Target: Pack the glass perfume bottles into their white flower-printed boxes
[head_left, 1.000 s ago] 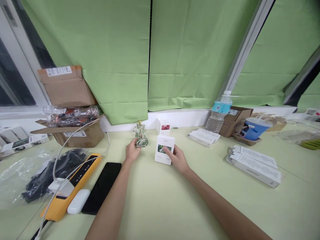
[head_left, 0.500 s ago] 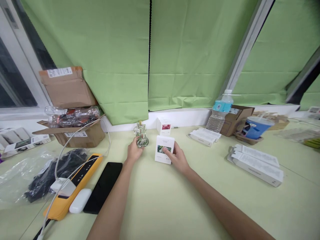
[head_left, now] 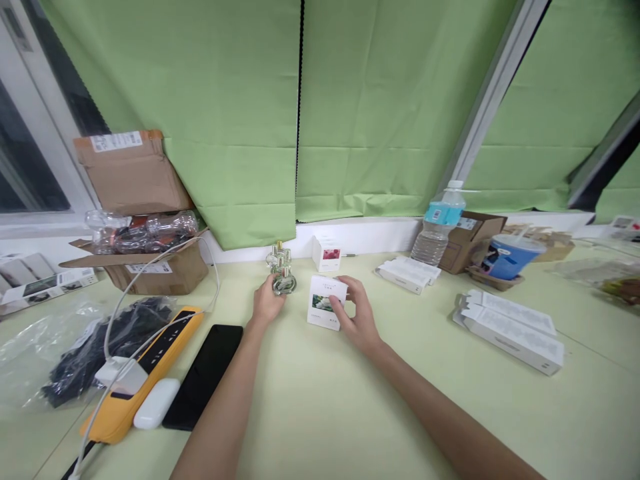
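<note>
Right hand (head_left: 356, 313) has shifted up over the small white box (head_left: 325, 302), fingers now curled across its top and right side where before they sat lower on its front; box tilted slightly, grasped, on the pale green table (head_left: 320, 400) near centre. Left hand (head_left: 267, 303) unchanged, fingers wrapped on the base of the clear glass bottle (head_left: 283, 275) standing upright just left of the box. Second white box (head_left: 327, 253) behind, water bottle (head_left: 439, 223) well right, black phone (head_left: 205, 375) left.
</note>
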Available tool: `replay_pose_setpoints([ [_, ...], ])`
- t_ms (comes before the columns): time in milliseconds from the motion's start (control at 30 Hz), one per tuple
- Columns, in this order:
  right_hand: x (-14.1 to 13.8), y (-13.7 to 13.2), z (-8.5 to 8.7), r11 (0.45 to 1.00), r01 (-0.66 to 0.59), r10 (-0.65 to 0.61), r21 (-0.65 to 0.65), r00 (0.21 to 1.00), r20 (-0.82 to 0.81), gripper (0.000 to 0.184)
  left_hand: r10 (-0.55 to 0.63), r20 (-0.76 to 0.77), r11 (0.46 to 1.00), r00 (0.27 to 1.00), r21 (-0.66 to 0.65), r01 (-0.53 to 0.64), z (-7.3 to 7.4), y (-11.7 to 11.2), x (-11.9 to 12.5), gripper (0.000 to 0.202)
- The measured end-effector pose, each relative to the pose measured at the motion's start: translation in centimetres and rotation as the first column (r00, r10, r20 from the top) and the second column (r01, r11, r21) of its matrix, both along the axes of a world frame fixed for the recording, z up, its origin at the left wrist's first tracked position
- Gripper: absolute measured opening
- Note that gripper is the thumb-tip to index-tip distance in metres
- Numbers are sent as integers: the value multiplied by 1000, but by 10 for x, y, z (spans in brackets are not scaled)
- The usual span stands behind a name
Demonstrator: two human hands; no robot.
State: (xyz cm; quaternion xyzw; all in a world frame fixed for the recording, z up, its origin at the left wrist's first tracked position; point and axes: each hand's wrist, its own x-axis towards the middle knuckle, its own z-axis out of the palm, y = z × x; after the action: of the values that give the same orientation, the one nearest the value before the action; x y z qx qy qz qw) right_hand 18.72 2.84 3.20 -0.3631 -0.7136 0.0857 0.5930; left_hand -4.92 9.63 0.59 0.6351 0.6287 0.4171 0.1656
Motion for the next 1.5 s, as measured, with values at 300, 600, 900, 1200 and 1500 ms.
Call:
replay_pose_setpoints([
  [300,-5,1,-4,991,2,-14,-132,996,-89,54,3,-43,1000,999,-3,-3,-1,3,-1,60],
  [600,-7,-3,0,992,-18,29,-124,996,89,30,-82,49,994,995,80,78,2,3,4,59],
  [900,-15,-13,-6,990,75,-24,-121,925,379,46,46,-151,984,987,-163,-71,47,-1,-2,32],
  [1200,-17,-9,-22,991,135,-119,-17,919,377,58,-554,311,832,772,170,528,155,-53,16,44],
  [1500,-15,-9,-23,975,103,-48,-197,963,265,49,-682,219,717,697,16,697,155,-66,35,44],
])
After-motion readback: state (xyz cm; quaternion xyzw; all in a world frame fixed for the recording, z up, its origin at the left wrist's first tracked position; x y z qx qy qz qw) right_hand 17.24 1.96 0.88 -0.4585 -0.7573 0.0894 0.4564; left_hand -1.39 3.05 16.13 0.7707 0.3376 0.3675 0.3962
